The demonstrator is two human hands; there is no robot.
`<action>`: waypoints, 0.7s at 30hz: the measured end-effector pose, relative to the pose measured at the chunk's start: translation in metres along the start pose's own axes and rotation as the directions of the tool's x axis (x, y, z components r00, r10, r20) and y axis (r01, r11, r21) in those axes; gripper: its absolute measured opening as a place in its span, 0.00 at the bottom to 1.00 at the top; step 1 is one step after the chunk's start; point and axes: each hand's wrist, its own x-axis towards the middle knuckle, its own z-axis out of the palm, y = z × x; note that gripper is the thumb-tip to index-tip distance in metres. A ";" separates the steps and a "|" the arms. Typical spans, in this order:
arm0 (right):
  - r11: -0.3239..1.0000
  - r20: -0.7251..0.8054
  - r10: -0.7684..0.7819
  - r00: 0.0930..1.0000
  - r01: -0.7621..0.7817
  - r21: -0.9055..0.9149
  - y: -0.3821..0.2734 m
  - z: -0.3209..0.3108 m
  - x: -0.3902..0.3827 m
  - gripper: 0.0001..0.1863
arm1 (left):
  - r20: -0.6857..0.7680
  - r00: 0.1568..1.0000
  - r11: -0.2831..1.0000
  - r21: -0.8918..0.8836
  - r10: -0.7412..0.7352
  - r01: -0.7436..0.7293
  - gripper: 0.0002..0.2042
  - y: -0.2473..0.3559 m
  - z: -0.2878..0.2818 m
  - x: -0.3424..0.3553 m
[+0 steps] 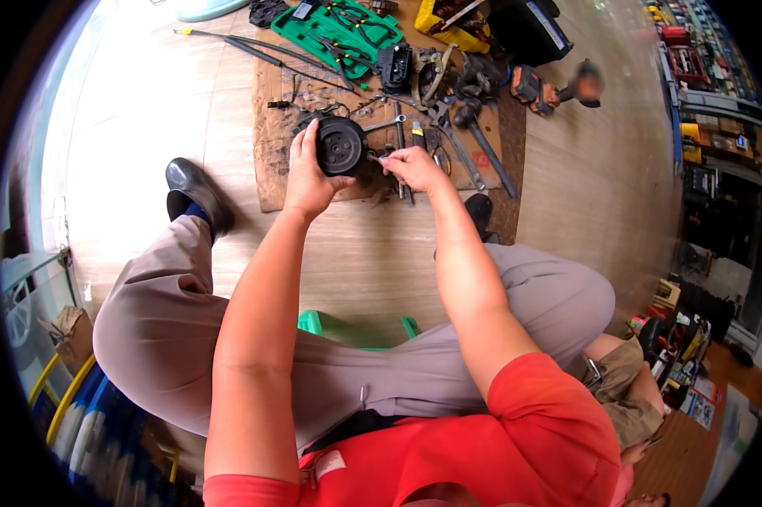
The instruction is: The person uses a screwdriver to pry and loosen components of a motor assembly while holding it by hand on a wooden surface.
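My left hand (pixel 311 177) is wrapped around the near left side of a black round pulley-like part (pixel 342 146), its flat face turned up. Fingers press on its far left rim and the thumb on the near edge. Just right of it, my right hand (pixel 413 168) is closed in a pinch. A small bit of metal shows at its fingertips, close to the part's right rim; I cannot make out what it is. Behind the part lie dark wires and a combination wrench (pixel 384 123). A yellow-and-black cutter knife (pixel 418 133) rests beyond my right hand.
Stained cardboard (pixel 273 182) lies under the work. Around it are a hammer (pixel 485 148), large pliers (pixel 459 145), a green tool case (pixel 301 34), a yellow bin (pixel 436 29) and an orange-and-black power tool (pixel 533 90). Another person's leg (pixel 630 389) shows at lower right.
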 end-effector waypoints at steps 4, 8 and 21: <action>0.993 0.004 -0.055 0.998 0.054 0.108 0.009 0.007 0.001 0.16 | 0.003 1.000 1.000 0.011 0.010 -0.010 0.60 -0.004 0.000 0.000; 1.000 0.011 -0.020 1.000 0.020 0.016 -0.002 0.005 -0.003 0.17 | 0.007 1.000 0.999 0.029 0.019 -0.019 0.61 -0.004 -0.001 -0.001; 0.998 0.007 -0.068 0.998 0.068 0.010 0.009 0.002 0.001 0.19 | 0.005 0.999 0.998 0.048 0.048 -0.048 0.61 -0.006 0.003 0.001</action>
